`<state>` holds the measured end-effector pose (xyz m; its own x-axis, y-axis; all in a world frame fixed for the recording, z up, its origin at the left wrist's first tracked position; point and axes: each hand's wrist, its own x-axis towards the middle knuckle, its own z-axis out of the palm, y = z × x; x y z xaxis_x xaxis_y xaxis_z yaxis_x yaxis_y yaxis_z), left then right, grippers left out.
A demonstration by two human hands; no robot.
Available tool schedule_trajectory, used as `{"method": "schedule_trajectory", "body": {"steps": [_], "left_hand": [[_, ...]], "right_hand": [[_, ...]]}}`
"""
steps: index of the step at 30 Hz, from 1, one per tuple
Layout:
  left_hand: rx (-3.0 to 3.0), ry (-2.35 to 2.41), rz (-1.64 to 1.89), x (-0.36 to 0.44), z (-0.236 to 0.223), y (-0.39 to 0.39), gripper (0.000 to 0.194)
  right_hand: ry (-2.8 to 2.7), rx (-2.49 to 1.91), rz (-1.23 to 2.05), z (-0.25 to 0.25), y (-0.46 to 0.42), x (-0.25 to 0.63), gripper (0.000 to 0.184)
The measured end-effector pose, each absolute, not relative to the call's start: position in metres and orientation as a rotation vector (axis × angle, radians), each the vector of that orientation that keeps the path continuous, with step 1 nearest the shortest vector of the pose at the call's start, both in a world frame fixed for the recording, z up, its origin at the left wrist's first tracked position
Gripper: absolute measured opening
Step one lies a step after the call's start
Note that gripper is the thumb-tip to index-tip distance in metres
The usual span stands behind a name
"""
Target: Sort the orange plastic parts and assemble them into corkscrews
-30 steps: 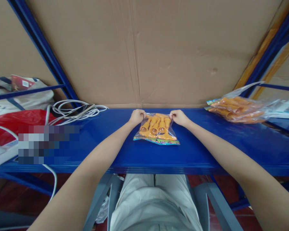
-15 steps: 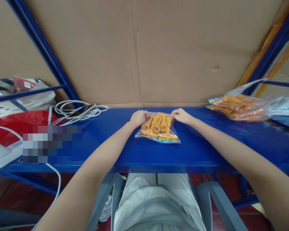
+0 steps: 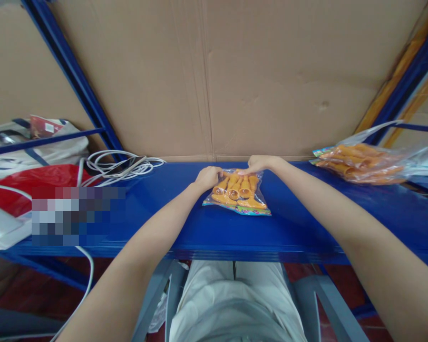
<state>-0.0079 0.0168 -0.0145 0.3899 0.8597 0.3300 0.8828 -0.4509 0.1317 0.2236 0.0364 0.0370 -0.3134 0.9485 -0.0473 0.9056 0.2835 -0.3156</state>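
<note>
A clear plastic bag (image 3: 234, 205) of orange horn-shaped plastic pieces (image 3: 232, 189) lies flat on the blue table. Its near edge carries a colourful printed strip. At the far left corner, my left hand (image 3: 209, 177) is closed, pinching the bag's edge. My right hand (image 3: 259, 164) is at the far edge, right of the middle, its fingers bent and pointing left onto the plastic. The fingertips of both hands are partly hidden, but each seems to grip the film.
More bags of orange pieces (image 3: 364, 164) lie at the back right. Coiled white cable (image 3: 128, 166), a red bag (image 3: 53, 183) and a white power strip (image 3: 7, 232) are at the left. Cardboard (image 3: 257, 85) stands behind the blue table (image 3: 146, 223); blue posts rise at both sides.
My right hand has moved from the bag's far right corner leftward along the far edge, nearer my left hand. My left hand keeps its place at the far left corner.
</note>
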Motion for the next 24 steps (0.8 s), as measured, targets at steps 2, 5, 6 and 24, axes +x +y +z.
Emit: {"method": "schedule_trajectory", "body": {"steps": [2, 5, 6, 24], "left_hand": [[-2.543, -1.587, -0.547, -0.007, -0.013, 0.015, 0.028], [-2.499, -1.545, -0.511, -0.006, -0.010, 0.011, 0.027], [-2.484, -1.527, -0.493, -0.006, -0.008, 0.010, 0.028], [-2.476, -1.374, -0.855, -0.017, 0.000, 0.010, 0.057]], "right_hand": [[-2.328, -1.665, 0.585, 0.034, 0.041, 0.222, 0.046], [-2.176, -1.522, 1.058, 0.027, 0.043, 0.222, 0.047], [-2.111, -1.481, 1.245, 0.025, 0.042, 0.221, 0.049], [-1.436, -1.279, 1.663, 0.029, -0.005, 0.229, 0.020]]}}
